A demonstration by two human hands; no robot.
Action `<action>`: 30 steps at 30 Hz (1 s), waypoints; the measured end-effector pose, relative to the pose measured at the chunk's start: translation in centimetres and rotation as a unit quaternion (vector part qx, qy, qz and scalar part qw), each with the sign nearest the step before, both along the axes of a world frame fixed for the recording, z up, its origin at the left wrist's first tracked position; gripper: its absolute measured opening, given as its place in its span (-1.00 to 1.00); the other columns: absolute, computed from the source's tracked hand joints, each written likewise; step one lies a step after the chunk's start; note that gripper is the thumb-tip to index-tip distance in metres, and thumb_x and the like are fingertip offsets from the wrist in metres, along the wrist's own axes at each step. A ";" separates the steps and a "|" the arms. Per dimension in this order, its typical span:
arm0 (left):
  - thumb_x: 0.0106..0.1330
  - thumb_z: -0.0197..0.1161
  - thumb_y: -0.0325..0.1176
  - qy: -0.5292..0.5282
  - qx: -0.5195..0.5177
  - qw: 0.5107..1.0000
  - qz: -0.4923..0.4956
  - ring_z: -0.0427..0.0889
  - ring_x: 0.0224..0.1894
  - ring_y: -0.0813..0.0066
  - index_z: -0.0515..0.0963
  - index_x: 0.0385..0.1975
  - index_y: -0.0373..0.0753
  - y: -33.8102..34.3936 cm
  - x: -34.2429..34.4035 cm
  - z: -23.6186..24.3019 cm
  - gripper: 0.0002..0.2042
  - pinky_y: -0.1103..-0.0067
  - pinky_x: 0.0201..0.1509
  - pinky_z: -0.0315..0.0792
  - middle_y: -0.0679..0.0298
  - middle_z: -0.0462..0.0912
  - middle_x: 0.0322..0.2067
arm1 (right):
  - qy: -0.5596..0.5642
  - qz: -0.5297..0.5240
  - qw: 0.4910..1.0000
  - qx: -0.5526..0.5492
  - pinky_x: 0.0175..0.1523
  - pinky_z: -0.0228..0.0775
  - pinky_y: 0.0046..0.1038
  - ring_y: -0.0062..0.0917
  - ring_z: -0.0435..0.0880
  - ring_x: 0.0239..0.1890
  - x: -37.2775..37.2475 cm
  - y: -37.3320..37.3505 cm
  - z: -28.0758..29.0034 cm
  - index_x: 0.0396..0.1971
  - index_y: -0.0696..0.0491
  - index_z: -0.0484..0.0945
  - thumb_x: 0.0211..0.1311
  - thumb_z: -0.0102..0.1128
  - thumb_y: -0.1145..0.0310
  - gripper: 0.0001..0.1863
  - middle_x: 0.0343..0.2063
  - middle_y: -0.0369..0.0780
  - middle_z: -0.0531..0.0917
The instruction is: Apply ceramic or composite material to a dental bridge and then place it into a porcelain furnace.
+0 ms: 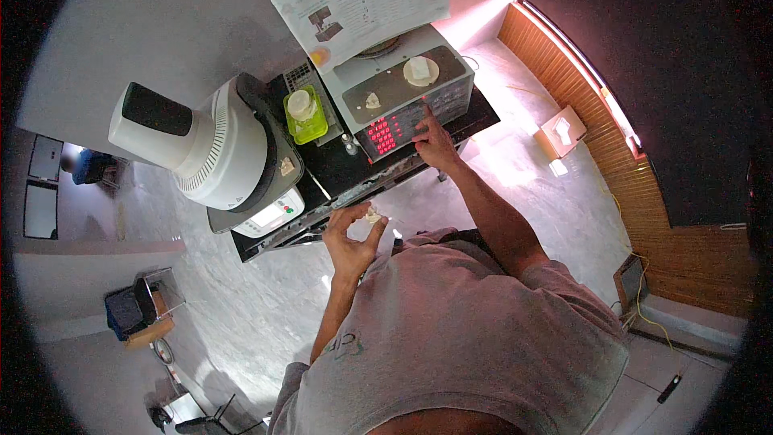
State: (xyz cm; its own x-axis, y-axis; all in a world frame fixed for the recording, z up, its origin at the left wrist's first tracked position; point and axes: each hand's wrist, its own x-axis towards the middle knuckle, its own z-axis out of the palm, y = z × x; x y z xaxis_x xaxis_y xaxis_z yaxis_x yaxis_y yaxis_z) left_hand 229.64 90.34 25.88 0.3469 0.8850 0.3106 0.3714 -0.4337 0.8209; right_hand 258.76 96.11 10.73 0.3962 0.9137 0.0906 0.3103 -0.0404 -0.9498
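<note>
My left hand (352, 243) pinches a small pale off-white piece (373, 215) between thumb and fingertips, just off the front edge of the black table. The index finger of my right hand (436, 147) is stretched out to the front panel of a grey box-shaped device (447, 72), its other fingers curled with nothing visible in them. Red lit digits (385, 135) glow on that panel. Atop the device lie a round pale dish (421, 71) with a white square block and a small pale fragment (372, 101).
A white domed machine (229, 149) with a screen stands at the left, a pale fragment (287, 165) on its ledge. Between the machines are a lime-green tray (306, 130) with a round pale container (301, 105) and small metal pieces (349, 143). A cardboard box (561, 132) sits right.
</note>
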 end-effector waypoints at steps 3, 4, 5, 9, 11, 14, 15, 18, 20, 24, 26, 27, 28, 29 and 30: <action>0.03 0.63 -0.35 0.002 0.007 1.000 0.003 0.60 -0.27 0.40 0.72 -0.23 -0.32 -0.1 -0.2 -0.4 -0.67 0.48 -0.12 0.46 0.20 0.69 -0.33 | 0.018 0.018 1.000 0.006 -0.16 0.63 -0.41 -0.36 0.79 -0.11 -0.2 -0.4 1.1 0.59 -0.02 -0.17 0.08 0.19 0.75 0.10 0.03 -0.12 0.55; 0.02 0.63 -0.36 0.006 0.013 1.000 0.000 0.59 -0.27 0.40 0.72 -0.24 -0.32 -0.1 0.1 -0.5 -0.67 0.48 -0.12 0.46 0.20 0.70 -0.33 | 0.017 0.014 1.000 0.007 -0.16 0.63 -0.41 -0.36 0.79 -0.11 0.2 -0.3 0.5 0.59 -0.02 -0.17 0.08 0.19 0.75 0.10 0.03 -0.12 0.55; 0.02 0.63 -0.36 0.006 0.014 1.000 -0.002 0.59 -0.27 0.40 0.72 -0.24 -0.32 -0.1 0.2 -0.4 -0.67 0.48 -0.12 0.46 0.20 0.70 -0.33 | -0.016 0.014 1.000 0.011 -0.14 0.63 -0.41 -0.35 0.79 -0.10 0.6 0.0 -0.5 0.59 -0.02 -0.19 0.08 0.20 0.74 0.11 0.04 -0.11 0.55; 0.01 0.64 -0.37 -0.005 0.014 1.000 -0.002 0.58 -0.29 0.41 0.71 -0.26 -0.31 -0.3 0.3 -0.4 -0.68 0.49 -0.13 0.45 0.21 0.69 -0.34 | -0.016 0.010 1.000 -0.006 -0.12 0.63 -0.41 -0.34 0.79 -0.10 0.2 0.8 -1.4 0.60 -0.03 -0.25 0.08 0.23 0.73 0.14 0.08 -0.08 0.54; 0.01 0.63 -0.37 -0.004 0.016 1.000 -0.003 0.58 -0.29 0.41 0.71 -0.25 -0.31 -0.4 0.4 -0.2 -0.68 0.49 -0.13 0.45 0.21 0.69 -0.34 | -0.032 0.019 0.999 0.017 -0.11 0.63 -0.41 -0.33 0.79 -0.09 0.2 0.5 -0.9 0.59 -0.01 -0.28 0.09 0.22 0.72 0.14 0.09 -0.07 0.54; 0.03 0.62 -0.37 0.011 0.006 1.000 -0.002 0.57 -0.30 0.41 0.72 -0.24 -0.31 -0.6 0.3 0.1 -0.69 0.48 -0.14 0.44 0.22 0.68 -0.35 | -0.054 0.027 0.998 0.032 -0.10 0.62 -0.36 -0.30 0.79 -0.10 0.4 0.6 -1.2 0.57 0.06 -0.34 0.10 0.27 0.67 0.16 0.08 -0.05 0.54; 0.04 0.62 -0.36 0.012 0.007 1.000 -0.005 0.58 -0.29 0.41 0.72 -0.23 -0.31 -0.6 0.3 0.1 -0.68 0.48 -0.15 0.44 0.22 0.68 -0.35 | -0.059 0.027 0.998 0.026 -0.10 0.62 -0.31 -0.27 0.80 -0.13 0.5 0.6 -1.5 0.56 0.12 -0.39 0.11 0.32 0.63 0.18 0.07 -0.03 0.54; 0.04 0.62 -0.34 0.012 0.012 1.000 -0.008 0.59 -0.29 0.41 0.72 -0.21 -0.30 -0.5 0.0 -0.5 -0.67 0.49 -0.15 0.45 0.22 0.69 -0.35 | -0.044 0.035 0.998 0.001 -0.10 0.62 -0.30 -0.27 0.80 -0.10 0.3 0.5 -0.9 0.56 0.10 -0.42 0.12 0.31 0.64 0.19 0.05 -0.05 0.54; 0.04 0.62 -0.33 0.011 0.014 1.000 -0.013 0.60 -0.29 0.41 0.73 -0.21 -0.30 -0.6 -0.1 -0.4 -0.66 0.49 -0.16 0.45 0.22 0.69 -0.35 | -0.035 0.039 0.999 0.011 -0.09 0.62 -0.31 -0.27 0.79 -0.09 0.7 0.4 -1.1 0.56 0.10 -0.42 0.13 0.30 0.65 0.19 0.05 -0.06 0.54; 0.04 0.62 -0.32 0.025 -0.006 1.000 0.002 0.61 -0.28 0.41 0.73 -0.21 -0.30 -0.8 -0.6 -0.2 -0.66 0.50 -0.16 0.46 0.20 0.70 -0.33 | 0.005 0.034 0.999 -0.042 -0.09 0.63 -0.43 -0.31 0.77 -0.05 -0.5 -0.1 2.0 0.57 0.08 -0.34 0.14 0.17 0.71 0.11 0.07 -0.07 0.53; 0.05 0.62 -0.32 0.029 -0.005 1.000 0.002 0.61 -0.27 0.42 0.73 -0.20 -0.30 -0.7 -0.5 -0.2 -0.66 0.50 -0.16 0.46 0.20 0.70 -0.33 | 0.007 0.029 0.999 -0.027 -0.10 0.63 -0.42 -0.31 0.77 -0.05 -0.1 -0.1 1.1 0.58 0.07 -0.34 0.13 0.17 0.72 0.11 0.06 -0.07 0.53; 0.05 0.62 -0.31 0.025 -0.005 1.000 -0.001 0.61 -0.27 0.41 0.73 -0.20 -0.30 -0.7 -0.4 -0.2 -0.66 0.50 -0.17 0.46 0.20 0.70 -0.32 | 0.008 0.026 1.000 -0.010 -0.11 0.63 -0.42 -0.32 0.77 -0.05 0.0 0.0 0.7 0.58 0.06 -0.34 0.13 0.18 0.73 0.12 0.06 -0.08 0.52; 0.06 0.62 -0.31 0.021 -0.005 1.000 -0.003 0.61 -0.28 0.41 0.73 -0.20 -0.30 -0.6 -0.5 -0.2 -0.66 0.51 -0.18 0.46 0.20 0.71 -0.32 | 0.009 0.026 1.000 -0.010 -0.11 0.63 -0.42 -0.32 0.77 -0.05 -0.1 0.1 0.6 0.58 0.06 -0.34 0.13 0.18 0.73 0.12 0.06 -0.08 0.52; 0.06 0.62 -0.31 0.022 -0.005 1.000 -0.003 0.61 -0.28 0.41 0.73 -0.20 -0.30 -0.5 -0.5 -0.2 -0.66 0.51 -0.18 0.46 0.20 0.71 -0.32 | 0.011 0.025 1.000 -0.008 -0.11 0.63 -0.42 -0.32 0.77 -0.06 -0.2 0.2 0.5 0.58 0.05 -0.33 0.13 0.17 0.74 0.12 0.07 -0.08 0.52; 0.06 0.62 -0.30 0.022 0.001 1.000 -0.004 0.61 -0.28 0.41 0.73 -0.20 -0.29 -0.4 -0.6 -0.2 -0.66 0.50 -0.19 0.46 0.20 0.70 -0.32 | 0.013 0.024 1.000 -0.005 -0.11 0.63 -0.42 -0.33 0.77 -0.06 -0.3 0.3 0.5 0.58 0.03 -0.32 0.12 0.17 0.75 0.11 0.08 -0.08 0.51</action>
State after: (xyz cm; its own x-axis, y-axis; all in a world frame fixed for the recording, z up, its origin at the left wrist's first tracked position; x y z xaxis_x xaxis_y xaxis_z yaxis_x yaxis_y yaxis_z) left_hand 229.08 89.95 25.64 0.3677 0.8812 0.2970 0.4026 -0.4387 0.8034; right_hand 258.44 96.44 11.18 0.3536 0.9327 0.0716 0.2872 -0.0355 -0.9572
